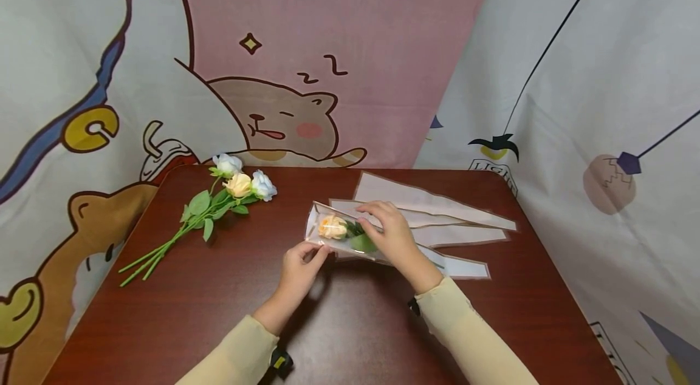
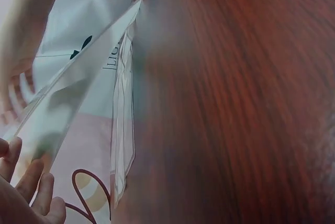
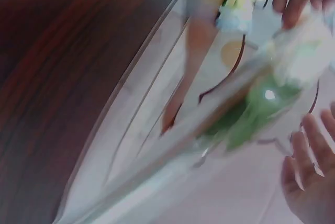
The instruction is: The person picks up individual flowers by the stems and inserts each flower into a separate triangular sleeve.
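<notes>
A peach rose (image 1: 332, 227) with green leaves lies inside a clear flower sleeve (image 1: 315, 233), whose narrow end points right. My left hand (image 1: 302, 263) pinches the near edge of this sleeve close to its wide end, thumb on top. In the left wrist view the sleeve (image 2: 73, 85) slants up off the table. My right hand (image 1: 395, 238) hovers at the sleeve's far edge, over the leaves. The right wrist view shows that hand (image 3: 314, 174) with loose, spread fingers, apart from the sleeve, and the rose (image 3: 306, 56) blurred.
Several flat sleeves with brown borders (image 1: 432, 197) lie fanned out behind and right of the hands. Two pale blue roses (image 1: 264, 185) and another peach rose (image 1: 238, 185) rest at the table's back left. A printed cloth (image 1: 350, 39) hangs behind the table (image 1: 219, 318).
</notes>
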Motion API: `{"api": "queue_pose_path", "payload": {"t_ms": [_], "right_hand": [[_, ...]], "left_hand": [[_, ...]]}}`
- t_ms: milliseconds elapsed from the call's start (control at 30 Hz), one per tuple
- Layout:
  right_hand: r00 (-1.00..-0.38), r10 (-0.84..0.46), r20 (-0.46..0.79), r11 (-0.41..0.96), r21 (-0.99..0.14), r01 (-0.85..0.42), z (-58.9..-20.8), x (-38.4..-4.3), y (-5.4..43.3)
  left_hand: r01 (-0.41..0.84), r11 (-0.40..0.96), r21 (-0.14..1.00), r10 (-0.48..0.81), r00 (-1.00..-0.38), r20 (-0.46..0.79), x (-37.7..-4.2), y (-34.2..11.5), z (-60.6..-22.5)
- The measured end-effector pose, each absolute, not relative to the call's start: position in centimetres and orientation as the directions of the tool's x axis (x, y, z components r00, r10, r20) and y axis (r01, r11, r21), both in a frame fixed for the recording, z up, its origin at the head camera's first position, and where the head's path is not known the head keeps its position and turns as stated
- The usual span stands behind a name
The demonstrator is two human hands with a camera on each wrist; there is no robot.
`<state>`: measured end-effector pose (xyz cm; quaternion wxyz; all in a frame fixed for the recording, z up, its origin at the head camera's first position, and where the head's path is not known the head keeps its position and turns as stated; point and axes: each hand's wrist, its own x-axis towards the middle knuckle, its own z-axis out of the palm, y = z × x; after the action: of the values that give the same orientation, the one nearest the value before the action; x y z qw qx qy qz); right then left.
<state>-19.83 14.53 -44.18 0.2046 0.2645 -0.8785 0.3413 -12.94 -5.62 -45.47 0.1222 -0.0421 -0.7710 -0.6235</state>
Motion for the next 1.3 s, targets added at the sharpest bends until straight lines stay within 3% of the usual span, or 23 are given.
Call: {"api": "queue_pose_path", "payload": {"t_ms": [233,400,500,667,900,1167,1300], "right_hand": [[-0.916,-0.336,0.221,0.733,-0.549,-0.401,-45.8,-21.5,19.1],[-0.925,-0.380,0.017,0.764,-0.557,-0.324,-47.1,-21.8,21.6],[-0.917,-0.397,-0.038,0.774,-0.551,-0.312,-47.8,-21.7,22.3],[-0.914,-0.406,-0.008,0.742,-0.587,-0.324,-48.0,-21.4,22.4],[-0.923,-0.379,0.065,0.708,-0.622,-0.335,-47.5,-21.1,21.4],[-0.925,-0.326,0.196,0.595,-0.718,-0.362,-46.6,-20.4,18.5],[-0.926,-0.262,0.272,0.521,-0.768,-0.373,-46.4,-19.9,16.5]], "left_hand": [[0.228,0.225,0.947,-0.104,-0.961,0.256,-13.0,-6.0,-45.6],[0.236,0.259,0.937,-0.108,-0.957,0.271,-13.4,-6.2,-46.1],[0.236,0.270,0.933,-0.134,-0.951,0.280,-14.0,-6.3,-47.4],[0.226,0.266,0.937,-0.187,-0.942,0.280,-15.1,-6.8,-49.1],[0.157,0.238,0.959,-0.276,-0.935,0.222,-16.1,-7.7,-48.2],[0.079,-0.170,0.982,-0.330,-0.944,0.019,-17.8,-8.8,-45.9],[0.079,-0.286,0.955,-0.293,-0.956,-0.009,-18.2,-8.8,-45.0]]}}
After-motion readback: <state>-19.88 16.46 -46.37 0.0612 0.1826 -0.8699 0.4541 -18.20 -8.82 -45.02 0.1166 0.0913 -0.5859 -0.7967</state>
